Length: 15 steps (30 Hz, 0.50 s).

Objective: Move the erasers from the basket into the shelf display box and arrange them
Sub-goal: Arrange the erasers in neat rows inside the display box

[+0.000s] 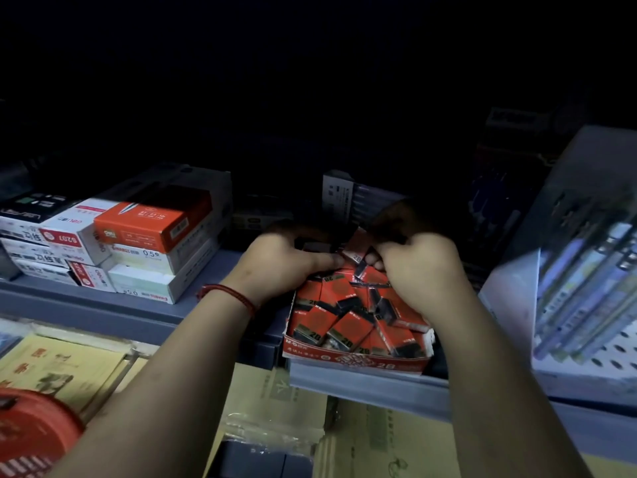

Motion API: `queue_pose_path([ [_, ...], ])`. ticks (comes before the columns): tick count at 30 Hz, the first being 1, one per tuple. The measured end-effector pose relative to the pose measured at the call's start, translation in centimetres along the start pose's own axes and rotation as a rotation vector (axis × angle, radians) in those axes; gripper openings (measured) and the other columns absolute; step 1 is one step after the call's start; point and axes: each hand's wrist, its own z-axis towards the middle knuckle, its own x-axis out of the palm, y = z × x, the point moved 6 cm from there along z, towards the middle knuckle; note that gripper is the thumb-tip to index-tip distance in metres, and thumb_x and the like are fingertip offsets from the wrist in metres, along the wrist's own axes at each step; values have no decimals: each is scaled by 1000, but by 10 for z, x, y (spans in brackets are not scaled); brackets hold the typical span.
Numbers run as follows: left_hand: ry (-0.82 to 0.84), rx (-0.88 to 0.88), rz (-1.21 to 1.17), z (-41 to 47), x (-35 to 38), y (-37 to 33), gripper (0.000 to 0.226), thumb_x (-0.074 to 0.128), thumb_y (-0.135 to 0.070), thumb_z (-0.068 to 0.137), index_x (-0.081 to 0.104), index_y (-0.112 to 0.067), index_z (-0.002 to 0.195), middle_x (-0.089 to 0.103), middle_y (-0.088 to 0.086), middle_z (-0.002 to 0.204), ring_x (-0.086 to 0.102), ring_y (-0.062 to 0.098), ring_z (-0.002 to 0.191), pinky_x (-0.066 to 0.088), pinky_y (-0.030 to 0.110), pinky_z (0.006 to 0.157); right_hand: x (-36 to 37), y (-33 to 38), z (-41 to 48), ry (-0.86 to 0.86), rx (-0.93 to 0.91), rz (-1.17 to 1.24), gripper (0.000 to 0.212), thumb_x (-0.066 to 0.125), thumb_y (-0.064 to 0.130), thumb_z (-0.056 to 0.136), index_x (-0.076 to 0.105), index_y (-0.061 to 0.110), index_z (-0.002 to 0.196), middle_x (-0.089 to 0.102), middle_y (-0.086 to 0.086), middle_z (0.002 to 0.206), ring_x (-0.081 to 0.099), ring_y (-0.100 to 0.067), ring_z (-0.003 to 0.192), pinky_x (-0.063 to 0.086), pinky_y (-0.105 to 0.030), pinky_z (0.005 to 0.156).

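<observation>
A red display box (348, 363) stands on the grey shelf, filled with several red-and-black erasers (341, 319) lying at mixed angles. Both my hands are over its far end. My right hand (420, 267) pinches one eraser (356, 251) that is tilted up above the pile. My left hand (279, 260) has its fingers curled down at the back of the box, touching that same eraser from the left; its fingertips are in shadow. A red basket (31, 432) shows at the bottom left corner.
Stacked white and orange stationery boxes (138, 236) sit on the shelf to the left. Packs of pens (586, 277) hang on a pegboard at the right. Cardboard boxes and yellow paper packs (58, 367) lie below the shelf edge (103, 312). The shelf's back is dark.
</observation>
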Motion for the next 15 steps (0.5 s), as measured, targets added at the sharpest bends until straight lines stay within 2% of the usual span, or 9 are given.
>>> queue_pose_path([
  [4,10,16,-215,-3,-5,2,23,88,-25,73,77,-26,94,79,-3,89,76,16,82,62,27,73,-1,-2,3,-11,36,80,22,59,5,93,65,26,89,71,-5,76,69,-21,73,59,-44,73],
  [6,-19,3,-345,-3,-9,6,19,84,-15,77,79,-17,96,78,0,80,74,19,67,58,29,62,0,-2,5,-3,53,121,21,62,6,93,67,26,88,71,-4,73,68,-17,68,57,-38,67],
  [8,-84,-30,-444,-2,-14,13,14,81,-11,79,78,-6,92,72,3,69,59,17,52,47,27,51,2,1,5,19,30,125,19,64,8,92,67,26,89,70,-1,75,67,-13,66,56,-34,65],
  [11,-138,-44,-579,-2,-18,17,10,77,-8,83,75,-1,89,68,3,67,55,13,54,47,21,46,8,7,4,75,-9,33,15,65,13,91,67,29,91,69,4,80,67,-12,73,50,-25,61],
  [15,-181,-5,-629,-2,-20,20,6,73,-7,86,74,-1,82,67,3,69,58,12,61,51,18,50,16,13,0,128,-44,-68,15,62,16,93,66,31,96,67,10,88,60,-6,76,42,-21,57],
])
